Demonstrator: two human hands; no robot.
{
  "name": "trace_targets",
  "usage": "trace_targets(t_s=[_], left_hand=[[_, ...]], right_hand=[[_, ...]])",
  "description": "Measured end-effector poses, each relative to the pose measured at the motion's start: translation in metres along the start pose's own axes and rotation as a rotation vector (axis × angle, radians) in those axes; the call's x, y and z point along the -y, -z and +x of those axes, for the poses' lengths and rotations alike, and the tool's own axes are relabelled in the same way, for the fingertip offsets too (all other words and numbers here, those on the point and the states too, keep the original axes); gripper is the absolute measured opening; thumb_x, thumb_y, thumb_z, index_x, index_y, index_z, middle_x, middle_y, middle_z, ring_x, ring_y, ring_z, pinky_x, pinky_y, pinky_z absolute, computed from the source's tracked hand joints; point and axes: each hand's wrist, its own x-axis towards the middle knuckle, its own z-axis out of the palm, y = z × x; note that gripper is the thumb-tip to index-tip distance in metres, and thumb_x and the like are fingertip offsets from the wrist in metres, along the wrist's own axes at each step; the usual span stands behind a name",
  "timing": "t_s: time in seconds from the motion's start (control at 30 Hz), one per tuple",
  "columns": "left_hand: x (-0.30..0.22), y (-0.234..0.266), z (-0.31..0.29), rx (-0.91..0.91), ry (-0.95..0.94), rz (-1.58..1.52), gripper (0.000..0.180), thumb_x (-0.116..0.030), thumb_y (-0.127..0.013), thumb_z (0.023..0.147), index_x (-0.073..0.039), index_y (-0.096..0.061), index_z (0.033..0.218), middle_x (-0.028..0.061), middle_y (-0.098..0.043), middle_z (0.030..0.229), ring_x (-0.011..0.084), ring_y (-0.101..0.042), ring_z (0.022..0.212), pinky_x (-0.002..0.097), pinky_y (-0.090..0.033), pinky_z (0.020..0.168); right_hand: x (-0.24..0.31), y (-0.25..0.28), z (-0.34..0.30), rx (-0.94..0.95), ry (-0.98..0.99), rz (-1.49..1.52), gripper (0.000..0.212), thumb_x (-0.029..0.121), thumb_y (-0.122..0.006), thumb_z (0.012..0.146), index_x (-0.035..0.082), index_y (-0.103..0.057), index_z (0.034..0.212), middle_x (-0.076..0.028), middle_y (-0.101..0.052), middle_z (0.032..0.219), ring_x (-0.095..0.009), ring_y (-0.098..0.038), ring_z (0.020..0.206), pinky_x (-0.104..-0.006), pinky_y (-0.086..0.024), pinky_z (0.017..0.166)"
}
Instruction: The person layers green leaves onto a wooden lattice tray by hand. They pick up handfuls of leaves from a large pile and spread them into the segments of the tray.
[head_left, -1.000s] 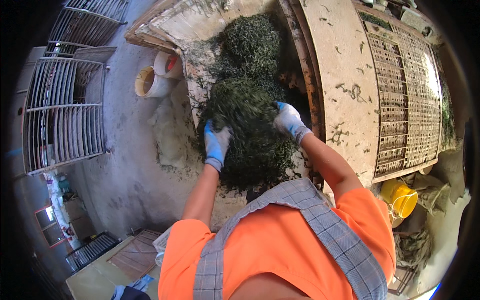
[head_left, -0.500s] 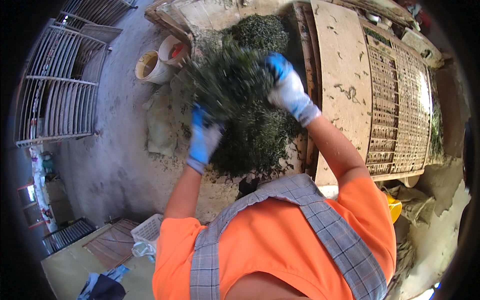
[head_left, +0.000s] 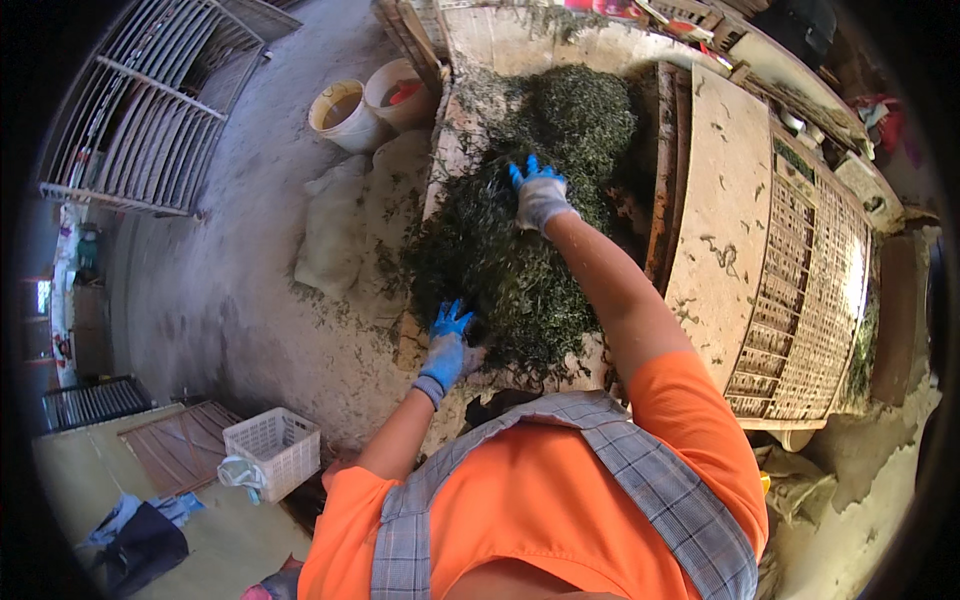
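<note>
A broad heap of dark green, shredded leafy stuff [head_left: 535, 305] lies in front of me on a low pale surface; its exact kind I cannot tell. My right hand [head_left: 542, 195], in a white glove with blue fingers, rests on the upper middle of the heap with its fingers spread. At the heap's near left edge is my left hand [head_left: 447, 345], gloved the same way, its fingers apart and touching the leaves. Neither hand grips anything. Some of the leaves between the hands are blurred by motion.
Two pale buckets [head_left: 348, 114] stand beyond the heap to the left, close to a slatted rack [head_left: 160, 110]. Along the right run a wooden board [head_left: 712, 205] and a lattice panel [head_left: 795, 300]. A white plastic crate [head_left: 278, 455] sits at the lower left.
The lifted, blurred bunch of leaves between my hands has dropped back onto the heap. My hands have let go and opened. The whole view has shifted slightly.
</note>
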Motion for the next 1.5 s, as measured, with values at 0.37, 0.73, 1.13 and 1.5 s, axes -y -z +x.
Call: trace_targets(t_s=[0.37,0.73,1.13,1.5], left_hand=[[0.021,-0.006,-0.076,-0.259,0.078,-0.582,0.045,-0.017,-0.07,0.08,-0.002,-0.056,0.12,0.0189,-0.06,0.117,0.0308,-0.058,0.109,0.0365,-0.047,0.095],[0.156,-0.111,-0.016,-0.07,0.137,-0.967,0.043,-0.032,-0.041,0.099,-0.009,-0.043,0.136,0.0169,-0.054,0.128,0.0244,-0.057,0.106,0.0323,-0.048,0.089],[0.159,-0.013,0.041,-0.245,0.419,-0.859,0.063,-0.038,-0.045,0.096,-0.009,-0.025,0.148,0.013,-0.022,0.151,0.0263,-0.03,0.127,0.0356,-0.028,0.104],[0.076,-0.043,0.117,0.053,0.179,-0.861,0.061,-0.036,-0.04,0.097,-0.011,-0.023,0.151,0.0068,-0.007,0.16,0.0282,-0.006,0.147,0.0404,-0.009,0.12]], right_hand=[[-0.01,0.027,-0.11,-0.443,0.039,0.426,0.034,0.021,-0.06,0.077,0.01,-0.066,0.109,-0.017,-0.07,0.092,-0.033,-0.067,0.088,-0.0387,-0.054,0.081],[0.01,0.135,-0.196,-0.812,-0.046,0.37,0.032,0.029,-0.064,0.079,0.014,-0.067,0.107,-0.016,-0.07,0.095,-0.031,-0.067,0.091,-0.0398,-0.053,0.082],[-0.061,0.22,-0.261,-1.214,0.142,0.497,0.026,-0.003,-0.047,0.08,0.0,-0.066,0.098,0.002,-0.064,0.081,-0.008,-0.053,0.07,-0.0234,-0.045,0.066],[-0.072,0.203,-0.264,-1.125,0.516,0.856,0.031,0.001,-0.047,0.087,-0.004,-0.063,0.114,-0.008,-0.067,0.107,-0.015,-0.062,0.094,-0.0282,-0.048,0.086]])
